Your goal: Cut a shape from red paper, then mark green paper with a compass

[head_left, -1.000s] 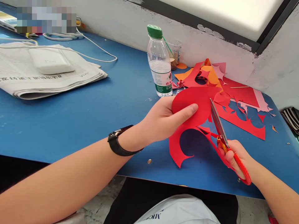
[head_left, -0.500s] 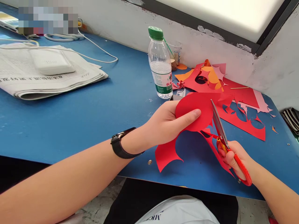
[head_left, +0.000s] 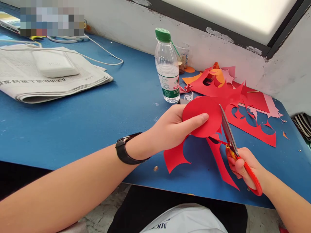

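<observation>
Between thumb and fingers, my left hand (head_left: pixel 173 126) pinches a round piece of red paper (head_left: pixel 202 124); the fingers behind it are hidden. Ragged red paper offcuts (head_left: pixel 177 157) hang below and stick up behind the disc, and I cannot tell where they still join it. My right hand (head_left: pixel 247 168) grips a pair of red-handled scissors (head_left: pixel 228 132). The blades point up and away, their tip beside the disc's right edge. They look almost closed.
A water bottle (head_left: pixel 167 68) with a green cap stands behind my left hand. Red, orange and pink paper scraps (head_left: pixel 255 132) cover the table's right side. At the left, a white box (head_left: pixel 57 64) lies on folded newspapers (head_left: pixel 89 81), near a white cable (head_left: pixel 104 61).
The disc's right edge now shows a rounded outline. A strip of red paper behind it has swung up, and the hanging offcuts have shifted slightly. Both hands stay nearly in place.
</observation>
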The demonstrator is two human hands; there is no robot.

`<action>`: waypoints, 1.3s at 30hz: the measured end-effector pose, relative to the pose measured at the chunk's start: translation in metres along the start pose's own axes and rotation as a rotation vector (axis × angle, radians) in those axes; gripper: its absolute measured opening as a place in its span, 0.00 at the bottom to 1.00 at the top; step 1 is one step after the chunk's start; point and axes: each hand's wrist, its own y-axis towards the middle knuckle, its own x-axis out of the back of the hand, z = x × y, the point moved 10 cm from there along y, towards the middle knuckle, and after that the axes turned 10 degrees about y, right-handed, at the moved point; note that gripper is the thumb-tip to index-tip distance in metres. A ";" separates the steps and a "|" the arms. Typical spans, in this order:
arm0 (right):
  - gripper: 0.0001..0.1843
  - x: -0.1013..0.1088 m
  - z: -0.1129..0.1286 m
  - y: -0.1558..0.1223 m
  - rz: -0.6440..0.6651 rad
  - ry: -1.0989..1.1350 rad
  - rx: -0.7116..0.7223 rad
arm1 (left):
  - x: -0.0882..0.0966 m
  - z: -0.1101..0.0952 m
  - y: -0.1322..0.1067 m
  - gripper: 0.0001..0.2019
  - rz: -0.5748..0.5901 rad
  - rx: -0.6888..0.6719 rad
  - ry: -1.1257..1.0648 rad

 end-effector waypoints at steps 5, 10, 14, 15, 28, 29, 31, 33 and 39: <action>0.41 0.004 -0.007 0.001 -0.029 0.017 0.009 | 0.001 0.004 -0.001 0.15 -0.003 0.029 -0.006; 0.41 0.005 -0.005 0.002 -0.019 0.014 0.053 | 0.000 0.004 0.000 0.15 0.016 0.021 -0.018; 0.41 0.008 -0.006 0.001 -0.054 -0.002 0.042 | 0.001 0.006 0.000 0.15 0.009 0.047 -0.028; 0.42 0.009 -0.007 0.001 -0.062 -0.011 0.039 | 0.002 0.007 -0.001 0.15 0.001 0.056 -0.030; 0.41 0.006 -0.001 0.000 -0.054 -0.040 0.040 | 0.012 0.018 -0.005 0.24 -0.065 0.123 0.051; 0.41 0.006 -0.002 0.001 -0.048 -0.037 0.041 | 0.012 0.018 -0.005 0.24 -0.063 0.117 0.050; 0.41 0.005 -0.004 0.001 -0.046 -0.021 0.038 | 0.012 0.017 -0.005 0.23 -0.058 0.112 0.051; 0.41 0.005 -0.005 0.001 -0.059 -0.002 0.037 | 0.011 0.017 -0.005 0.24 -0.053 0.120 0.052; 0.42 0.007 -0.008 0.000 -0.078 0.011 0.010 | 0.008 0.011 -0.002 0.23 -0.063 0.082 -0.013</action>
